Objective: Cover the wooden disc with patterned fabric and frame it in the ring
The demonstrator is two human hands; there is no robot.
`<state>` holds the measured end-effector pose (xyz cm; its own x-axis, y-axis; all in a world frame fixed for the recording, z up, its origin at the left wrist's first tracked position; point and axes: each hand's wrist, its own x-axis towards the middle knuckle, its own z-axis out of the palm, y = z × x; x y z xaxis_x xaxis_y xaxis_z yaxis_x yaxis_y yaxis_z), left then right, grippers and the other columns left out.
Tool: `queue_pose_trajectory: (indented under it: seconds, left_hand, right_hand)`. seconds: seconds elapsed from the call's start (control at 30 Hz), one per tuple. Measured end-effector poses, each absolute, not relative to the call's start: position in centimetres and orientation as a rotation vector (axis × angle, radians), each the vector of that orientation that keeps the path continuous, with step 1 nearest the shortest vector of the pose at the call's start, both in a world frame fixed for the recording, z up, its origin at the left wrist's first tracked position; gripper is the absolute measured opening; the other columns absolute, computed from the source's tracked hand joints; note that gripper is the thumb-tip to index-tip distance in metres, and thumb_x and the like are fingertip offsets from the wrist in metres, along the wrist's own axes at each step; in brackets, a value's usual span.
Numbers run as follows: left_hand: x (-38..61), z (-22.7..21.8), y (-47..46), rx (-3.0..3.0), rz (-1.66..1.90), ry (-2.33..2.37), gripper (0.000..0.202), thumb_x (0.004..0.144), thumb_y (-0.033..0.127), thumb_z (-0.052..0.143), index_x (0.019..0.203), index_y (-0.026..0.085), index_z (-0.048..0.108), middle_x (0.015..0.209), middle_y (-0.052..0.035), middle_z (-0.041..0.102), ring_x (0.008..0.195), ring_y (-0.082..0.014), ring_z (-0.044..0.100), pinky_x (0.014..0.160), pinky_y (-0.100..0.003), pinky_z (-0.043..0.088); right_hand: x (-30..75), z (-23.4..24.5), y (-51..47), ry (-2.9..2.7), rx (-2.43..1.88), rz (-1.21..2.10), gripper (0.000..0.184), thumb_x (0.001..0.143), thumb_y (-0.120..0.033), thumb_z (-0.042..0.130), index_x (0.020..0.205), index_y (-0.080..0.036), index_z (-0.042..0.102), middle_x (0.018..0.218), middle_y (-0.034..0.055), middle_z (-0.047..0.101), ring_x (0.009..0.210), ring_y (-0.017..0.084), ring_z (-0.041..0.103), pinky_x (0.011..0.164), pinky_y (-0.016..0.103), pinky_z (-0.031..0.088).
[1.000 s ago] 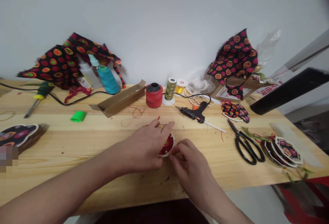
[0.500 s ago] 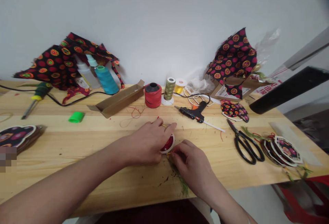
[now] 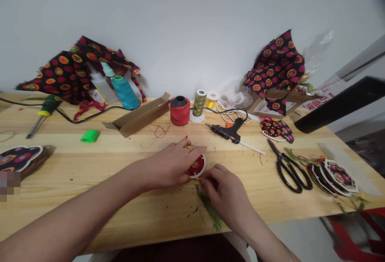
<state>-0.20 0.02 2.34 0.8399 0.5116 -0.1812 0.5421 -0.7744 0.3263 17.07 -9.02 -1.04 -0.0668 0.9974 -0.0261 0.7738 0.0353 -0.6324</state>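
A small round pendant (image 3: pixel 197 166) with a white rim and a dark red patterned middle lies on the table. My left hand (image 3: pixel 173 163) rests over its left part and grips its edge, hiding much of it. Just below the rim, my right hand (image 3: pixel 222 186) pinches at the yellow cord (image 3: pixel 197 181) where a green tassel (image 3: pixel 211 210) is joined. The tassel hangs down toward the table's front edge, partly behind the right hand. What exactly lies between the right fingertips is hidden.
Behind the hands are a red thread spool (image 3: pixel 179 111), an olive spool (image 3: pixel 199 103) and a glue gun (image 3: pixel 227 132). Black-handled scissors (image 3: pixel 290 170) and stacked pendants (image 3: pixel 338 178) lie at the right. A screwdriver (image 3: pixel 45 111) and a green cap (image 3: pixel 89 136) are at the left.
My left hand has shifted slightly, and a little more of the pendant and its yellow cord shows. The right hand stays at the cord. The view has moved slightly.
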Motion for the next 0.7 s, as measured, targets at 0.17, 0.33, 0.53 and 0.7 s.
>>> queue_pose_trajectory:
  seconds: [0.17, 0.33, 0.53, 0.7]
  left_hand:
    - [-0.4, 2.1, 0.1, 2.635, -0.010, 0.740, 0.054, 0.081, 0.014, 0.055, 0.134, 0.022, 0.045, 0.136, -0.0103, 0.055, 0.129, -0.0339, 0.042, 0.103, -0.049, 0.039]
    - [-1.0, 2.2, 0.0, 2.648, 0.074, 0.726, 0.056, 0.081, 0.021, 0.063, 0.135, 0.027, 0.047, 0.152, -0.0105, 0.038, 0.140, -0.0360, 0.028, 0.107, -0.054, 0.033]
    - [-0.7, 2.8, -2.2, 2.500, 0.624, 1.115, 0.027, 0.090, 0.013, 0.048, 0.108, 0.021, 0.066, 0.119, -0.0079, 0.063, 0.109, -0.0221, 0.059, 0.094, -0.038, 0.048]
    - [0.1, 0.0, -5.4, 2.439, 0.756, 1.244, 0.026, 0.089, 0.009, 0.048, 0.097, 0.019, 0.070, 0.099, -0.0080, 0.070, 0.091, -0.0225, 0.063, 0.079, -0.037, 0.056]
  right_hand:
    - [17.0, -0.9, -9.0, -1.896, -1.794, 0.707, 0.017, 0.083, -0.009, 0.056, 0.078, -0.019, 0.068, 0.077, 0.0022, 0.063, 0.072, 0.015, 0.058, 0.065, 0.024, 0.039]
    - [17.0, -0.8, -9.1, -1.890, -1.786, 0.717, 0.016, 0.084, -0.010, 0.056, 0.080, -0.020, 0.069, 0.078, 0.0021, 0.062, 0.072, 0.015, 0.058, 0.065, 0.025, 0.040]
    - [17.1, -0.9, -9.1, -1.892, -1.796, 0.731, 0.015, 0.085, -0.011, 0.056, 0.079, -0.019, 0.068, 0.078, 0.0023, 0.062, 0.073, 0.016, 0.058, 0.065, 0.025, 0.039]
    - [17.1, -1.0, -9.1, -1.889, -1.793, 0.741, 0.014, 0.086, -0.012, 0.056, 0.081, -0.019, 0.067, 0.079, 0.0023, 0.062, 0.074, 0.016, 0.058, 0.066, 0.026, 0.039]
